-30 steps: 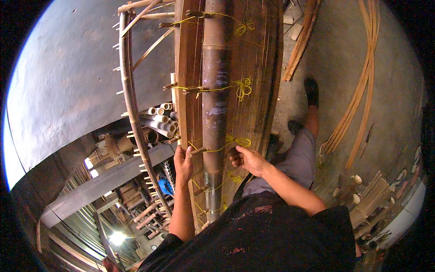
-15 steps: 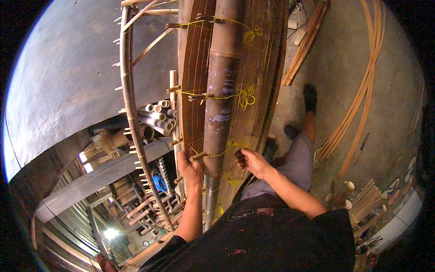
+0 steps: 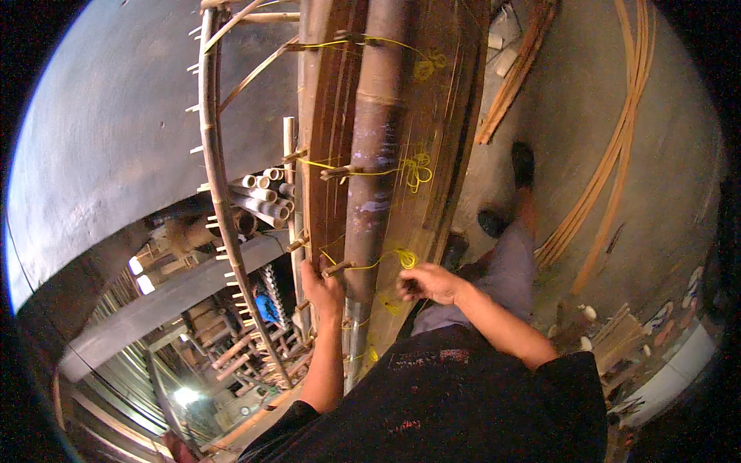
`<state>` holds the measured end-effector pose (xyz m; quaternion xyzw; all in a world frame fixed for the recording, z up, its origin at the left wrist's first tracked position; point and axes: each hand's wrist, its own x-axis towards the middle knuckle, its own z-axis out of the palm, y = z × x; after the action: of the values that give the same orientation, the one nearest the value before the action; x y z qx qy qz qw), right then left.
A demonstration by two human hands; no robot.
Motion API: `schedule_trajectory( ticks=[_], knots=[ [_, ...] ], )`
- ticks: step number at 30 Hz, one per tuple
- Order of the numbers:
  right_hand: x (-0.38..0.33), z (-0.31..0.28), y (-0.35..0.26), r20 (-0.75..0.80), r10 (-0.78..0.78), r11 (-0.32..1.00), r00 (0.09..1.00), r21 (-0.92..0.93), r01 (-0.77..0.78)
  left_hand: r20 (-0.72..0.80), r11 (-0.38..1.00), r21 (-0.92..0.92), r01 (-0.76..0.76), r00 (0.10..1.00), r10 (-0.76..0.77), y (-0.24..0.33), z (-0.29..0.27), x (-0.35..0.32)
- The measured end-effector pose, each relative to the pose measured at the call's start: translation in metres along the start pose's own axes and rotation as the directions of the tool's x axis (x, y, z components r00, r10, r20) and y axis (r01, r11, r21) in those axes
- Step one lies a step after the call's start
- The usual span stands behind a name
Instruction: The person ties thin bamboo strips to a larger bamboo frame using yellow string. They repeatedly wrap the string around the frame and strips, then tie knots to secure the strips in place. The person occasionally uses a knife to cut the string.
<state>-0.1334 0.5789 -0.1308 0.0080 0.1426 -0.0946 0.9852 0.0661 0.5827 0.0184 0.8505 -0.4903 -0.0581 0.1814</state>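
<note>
The pole (image 3: 370,193) lay lengthwise over the boards (image 3: 432,116), between the hands, crossed by yellow cords (image 3: 417,171). The left hand (image 3: 324,292) was at the boards' left edge, just below a peg (image 3: 337,268); its fingers were largely hidden, so I could not tell whether they gripped. The right hand (image 3: 431,284) had its fingers curled inward just below a cord loop, near the right edge; whether they pinched anything could not be told. Beyond the left edge, a gap separated the boards from a spiked rail (image 3: 218,177); rightward, floor (image 3: 571,116) stretched toward long strips (image 3: 593,204).
</note>
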Motion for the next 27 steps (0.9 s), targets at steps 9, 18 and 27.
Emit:
schedule_trajectory(
  ticks=[9,18,27],
  knots=[
    [0.006,0.113,-0.024,-0.248,-0.244,0.915,0.938,0.261,0.307,-0.035,0.98,-0.184,0.08,0.996,-0.088,0.015,-0.021,0.011],
    [0.005,0.173,-0.033,-0.362,-0.235,0.969,0.902,-0.014,0.246,-0.197,0.99,-0.003,0.138,0.971,-0.136,-0.011,0.019,0.011],
    [0.011,0.165,-0.048,-0.386,-0.144,0.983,0.911,-0.161,0.087,0.06,0.944,-0.162,0.288,0.958,-0.282,-0.005,-0.005,0.01]
  ],
)
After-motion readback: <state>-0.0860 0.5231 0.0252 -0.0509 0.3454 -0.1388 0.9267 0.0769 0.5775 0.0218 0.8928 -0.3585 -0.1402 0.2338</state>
